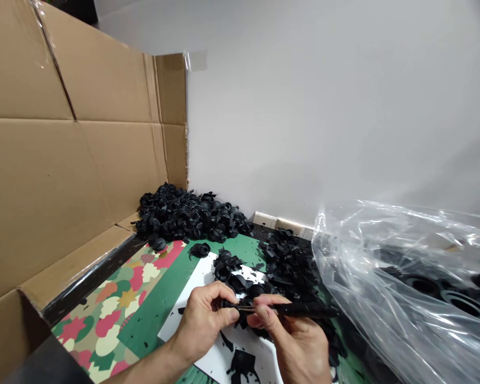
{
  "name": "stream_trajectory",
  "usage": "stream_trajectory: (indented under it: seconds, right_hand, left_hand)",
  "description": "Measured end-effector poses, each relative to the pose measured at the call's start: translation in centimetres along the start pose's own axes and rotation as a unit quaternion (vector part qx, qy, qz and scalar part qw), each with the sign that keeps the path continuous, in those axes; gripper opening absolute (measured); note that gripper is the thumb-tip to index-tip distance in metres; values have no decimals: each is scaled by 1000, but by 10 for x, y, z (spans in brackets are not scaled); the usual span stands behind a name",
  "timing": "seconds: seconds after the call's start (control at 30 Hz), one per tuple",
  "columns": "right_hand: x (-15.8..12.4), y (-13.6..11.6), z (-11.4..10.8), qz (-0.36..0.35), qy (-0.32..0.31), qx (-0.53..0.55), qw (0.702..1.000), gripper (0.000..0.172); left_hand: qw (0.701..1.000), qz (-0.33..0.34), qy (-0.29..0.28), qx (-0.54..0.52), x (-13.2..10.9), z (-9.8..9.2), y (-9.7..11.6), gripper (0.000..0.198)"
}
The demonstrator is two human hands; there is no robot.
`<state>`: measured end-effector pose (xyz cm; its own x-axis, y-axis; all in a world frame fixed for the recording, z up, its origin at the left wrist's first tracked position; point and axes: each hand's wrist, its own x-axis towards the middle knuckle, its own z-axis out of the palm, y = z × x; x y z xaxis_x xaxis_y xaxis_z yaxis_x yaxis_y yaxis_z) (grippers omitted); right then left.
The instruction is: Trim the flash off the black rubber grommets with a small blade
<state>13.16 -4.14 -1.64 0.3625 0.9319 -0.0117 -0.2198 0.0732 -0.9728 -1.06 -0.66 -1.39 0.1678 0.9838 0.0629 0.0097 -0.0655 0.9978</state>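
Observation:
My left hand (204,325) pinches a small black rubber piece (228,304) between thumb and fingers. My right hand (294,336) grips a slim tool with a black handle (296,310), and its metal tip (246,308) reaches the rubber piece. Both hands are over a white sheet (196,290) scattered with black trimmings. A loose heap of black ribbed rubber pieces (232,272) lies just beyond the hands and partly under them. A larger heap of coiled black rubber (188,213) stands further back.
A clear plastic bag (400,288) of round black rubber rings (424,285) lies to the right. A green and floral patterned mat (116,314) covers the work surface. Cardboard sheets (76,133) line the left side, and a white wall (304,106) rises behind.

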Motion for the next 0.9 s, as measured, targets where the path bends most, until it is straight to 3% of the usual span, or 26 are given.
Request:
stream_trajectory:
  seconds: [0.33, 0.4, 0.5, 0.57, 0.67, 0.73, 0.8, 0.9]
  right_hand:
    - [-2, 8, 2, -45, -16, -18, 999, 27]
    - [-5, 7, 5, -119, -23, -30, 992, 15]
    - [-4, 4, 4, -277, -8, -84, 957, 7]
    - [2, 1, -3, -312, 38, -143, 939, 8]
    - [14, -3, -19, -212, 108, -209, 948, 23]
    - [19, -5, -27, -148, 118, -201, 961, 30]
    - [20, -6, -28, -133, 85, -153, 976, 34]
    - [14, -7, -21, -106, 3, -100, 989, 35]
  left_hand:
    - [1000, -7, 12, 1, 0, 2, 3, 6]
    - [1000, -17, 14, 1, -1, 3, 4, 5]
    - [1000, -16, 3, -1, -3, 4, 5, 4]
    - [1000, -5, -7, -8, -3, 5, 7, 5]
    - [999, -7, -7, -31, -3, 4, 9, 6]
    - [999, -8, 1, -50, -2, 3, 9, 8]
    - [997, -20, 6, -73, -1, 2, 7, 14]
    - [989, -89, 6, -117, 2, 1, 3, 33]
